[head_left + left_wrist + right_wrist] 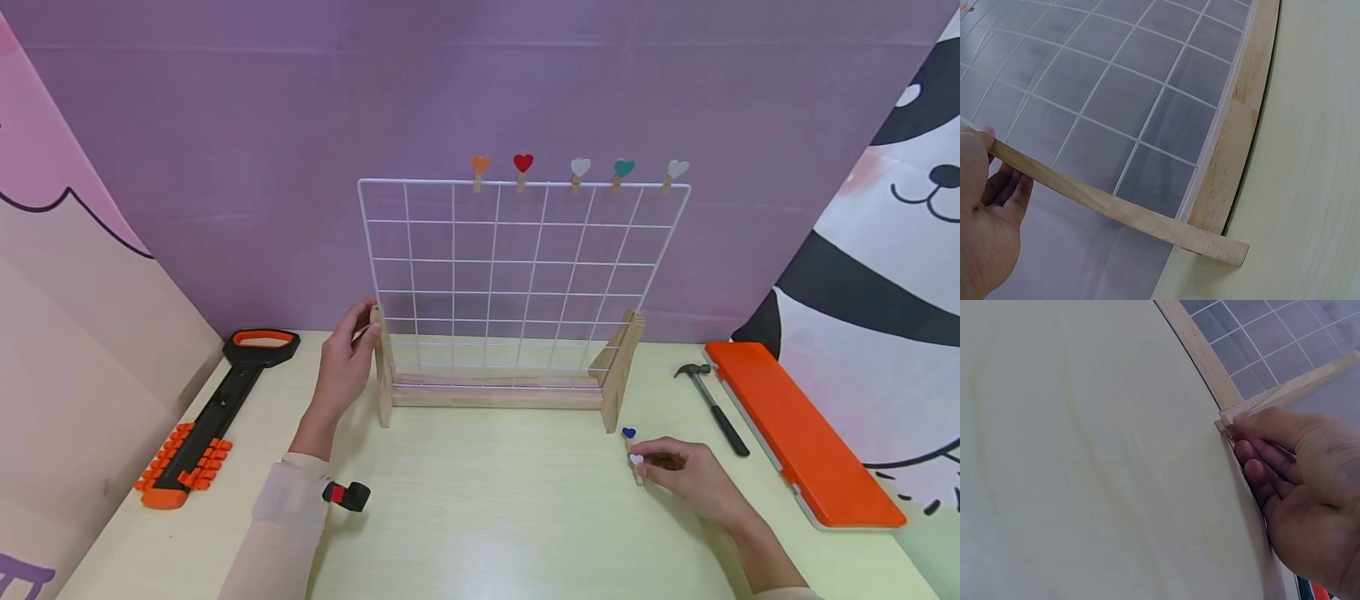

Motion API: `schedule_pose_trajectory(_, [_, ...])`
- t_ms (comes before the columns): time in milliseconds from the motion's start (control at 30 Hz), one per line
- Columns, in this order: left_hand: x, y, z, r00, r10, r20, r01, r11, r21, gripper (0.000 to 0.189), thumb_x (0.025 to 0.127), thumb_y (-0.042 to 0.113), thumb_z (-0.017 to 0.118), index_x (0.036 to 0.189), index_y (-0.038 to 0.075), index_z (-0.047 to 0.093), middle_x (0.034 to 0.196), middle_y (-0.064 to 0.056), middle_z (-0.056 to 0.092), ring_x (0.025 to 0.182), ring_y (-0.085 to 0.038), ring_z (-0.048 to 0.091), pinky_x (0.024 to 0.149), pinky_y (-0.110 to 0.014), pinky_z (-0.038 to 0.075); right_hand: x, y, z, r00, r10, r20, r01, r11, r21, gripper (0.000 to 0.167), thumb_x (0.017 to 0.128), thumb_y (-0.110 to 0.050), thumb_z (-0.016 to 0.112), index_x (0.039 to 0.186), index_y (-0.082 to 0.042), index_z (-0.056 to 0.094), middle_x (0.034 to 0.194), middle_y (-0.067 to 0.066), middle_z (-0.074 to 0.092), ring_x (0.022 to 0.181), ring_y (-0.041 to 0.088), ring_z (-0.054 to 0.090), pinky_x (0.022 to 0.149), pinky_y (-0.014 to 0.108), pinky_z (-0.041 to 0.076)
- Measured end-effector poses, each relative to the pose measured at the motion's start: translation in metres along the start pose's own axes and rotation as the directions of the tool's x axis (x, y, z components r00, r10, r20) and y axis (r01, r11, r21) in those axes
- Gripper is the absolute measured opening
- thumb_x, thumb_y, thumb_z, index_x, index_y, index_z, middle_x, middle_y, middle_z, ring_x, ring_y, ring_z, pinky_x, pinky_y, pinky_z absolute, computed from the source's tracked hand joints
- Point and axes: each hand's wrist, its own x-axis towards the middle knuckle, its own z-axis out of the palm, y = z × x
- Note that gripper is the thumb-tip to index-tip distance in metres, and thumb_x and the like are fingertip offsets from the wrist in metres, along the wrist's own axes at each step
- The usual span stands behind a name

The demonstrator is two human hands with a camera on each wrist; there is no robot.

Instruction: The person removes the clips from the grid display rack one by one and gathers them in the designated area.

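Right hand (686, 477) pinches small wooden white-heart clothespin (637, 460) near pale wooden stand's (611, 396) right foot; small wooden blue-heart clothespin (628, 433) just beside it. Left hand (348, 358) grips stand's left upright. White wire grid (420, 181) bears five wooden heart-topped clothespins (581, 166) along top edge.

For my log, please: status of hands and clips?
Left hand grips stand. Right hand pinches white clip, blue clip beside. Five clips on grid. Nothing seen blocking.

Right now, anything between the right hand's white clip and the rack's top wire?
Nothing visible blocks a raised path to the top wire. Low down, the blue clip and right wooden leg stand just beyond the white clip; a low path might catch.
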Motion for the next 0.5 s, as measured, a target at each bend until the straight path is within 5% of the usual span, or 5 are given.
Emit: schedule_pose_trajectory(500, [-0.0009, 0.0001, -0.0007, 1.0, -0.009, 0.008, 0.009, 1.0, -0.001, 0.045, 0.108, 0.015, 0.054, 0.152, 0.011, 0.047, 0.148, -0.015, 0.056, 0.138, -0.027, 0.054, 0.118, -0.035, 0.045, -0.001, -0.0005, 0.0027, 1.0, -0.018, -0.013, 0.018, 1.0, -0.003, 0.028, 0.092, -0.015, 0.078, 0.118, -0.007, 0.076, 0.117, 0.015, 0.075, 0.086, 0.004, 0.065, 0.074, 0.017, 0.06])
